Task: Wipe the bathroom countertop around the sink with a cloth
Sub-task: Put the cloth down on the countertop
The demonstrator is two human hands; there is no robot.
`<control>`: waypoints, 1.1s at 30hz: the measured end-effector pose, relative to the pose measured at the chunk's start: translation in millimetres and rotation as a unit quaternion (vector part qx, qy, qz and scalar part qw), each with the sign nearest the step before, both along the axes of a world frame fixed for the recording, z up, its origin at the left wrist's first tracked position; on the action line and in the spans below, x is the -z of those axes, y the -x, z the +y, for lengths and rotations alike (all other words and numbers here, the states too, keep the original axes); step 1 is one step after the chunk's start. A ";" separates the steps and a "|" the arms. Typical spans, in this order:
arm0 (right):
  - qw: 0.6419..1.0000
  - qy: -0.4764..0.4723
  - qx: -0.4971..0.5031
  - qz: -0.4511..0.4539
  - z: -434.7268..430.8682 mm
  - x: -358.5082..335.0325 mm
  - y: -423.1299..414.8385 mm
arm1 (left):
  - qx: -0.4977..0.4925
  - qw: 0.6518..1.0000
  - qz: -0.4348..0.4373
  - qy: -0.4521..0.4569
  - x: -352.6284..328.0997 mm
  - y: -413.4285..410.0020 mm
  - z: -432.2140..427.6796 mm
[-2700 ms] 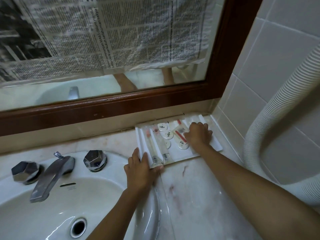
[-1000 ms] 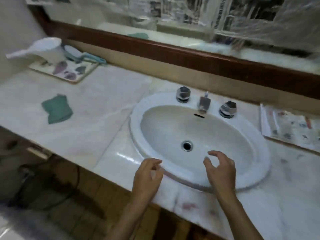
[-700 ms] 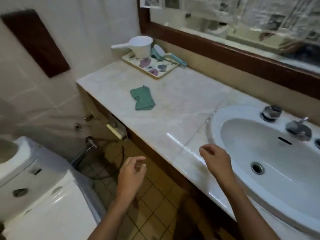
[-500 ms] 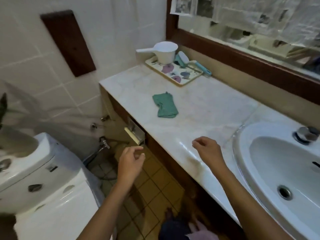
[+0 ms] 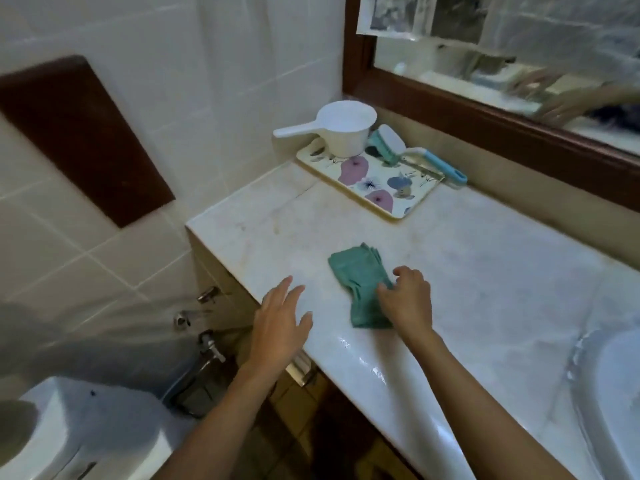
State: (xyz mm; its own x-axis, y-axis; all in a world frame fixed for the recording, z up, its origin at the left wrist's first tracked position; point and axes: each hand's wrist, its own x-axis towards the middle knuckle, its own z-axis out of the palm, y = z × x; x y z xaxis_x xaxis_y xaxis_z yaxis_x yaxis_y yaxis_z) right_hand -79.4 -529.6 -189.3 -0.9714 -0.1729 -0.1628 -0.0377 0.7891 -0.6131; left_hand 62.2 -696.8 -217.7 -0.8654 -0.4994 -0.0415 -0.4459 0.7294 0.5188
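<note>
Right hand (image 5: 408, 299) now at cloth (image 5: 356, 278)

You see a dim, cool-toned picture with soft, even light and no hard shadows. Glare streaks the wet front edge of the countertop (image 5: 374, 362). Motion blur smears the mirror (image 5: 519, 64) at upper right and the wall (image 5: 104, 306) at lower left. Straight lines bow toward the edges.
</note>
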 end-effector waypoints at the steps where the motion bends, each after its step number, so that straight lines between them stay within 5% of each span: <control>1: 1.000 -0.027 0.005 -0.003 -8.2 2.0 5.7 | 0.014 1.000 -0.017 0.012 3.4 9.9 -5.7; 7: 0.993 -0.106 0.035 -0.034 -35.8 11.2 15.5 | 0.054 0.997 -0.057 0.019 14.3 34.8 -16.4; 19: 0.982 -0.002 0.023 -0.186 -61.0 -27.3 58.5 | 0.112 0.993 0.047 0.010 17.9 74.8 -67.6; 25: 0.996 -0.061 -0.038 -0.054 -94.9 -77.7 166.7 | 0.212 0.971 0.058 0.096 23.9 146.6 -102.1; 33: 0.979 -0.161 -0.116 -0.047 -139.0 -60.4 271.5 | 0.237 0.966 0.035 0.097 39.4 159.1 -112.4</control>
State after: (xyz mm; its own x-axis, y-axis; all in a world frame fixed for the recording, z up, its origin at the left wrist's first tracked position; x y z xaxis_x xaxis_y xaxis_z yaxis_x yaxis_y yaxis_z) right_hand -350.9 -668.6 -128.8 -0.8903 -0.3115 -0.3321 -0.1933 0.9190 -0.3436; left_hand -96.9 -809.3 -257.1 -0.9960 -0.0384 0.0803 -0.0061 0.9295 0.3689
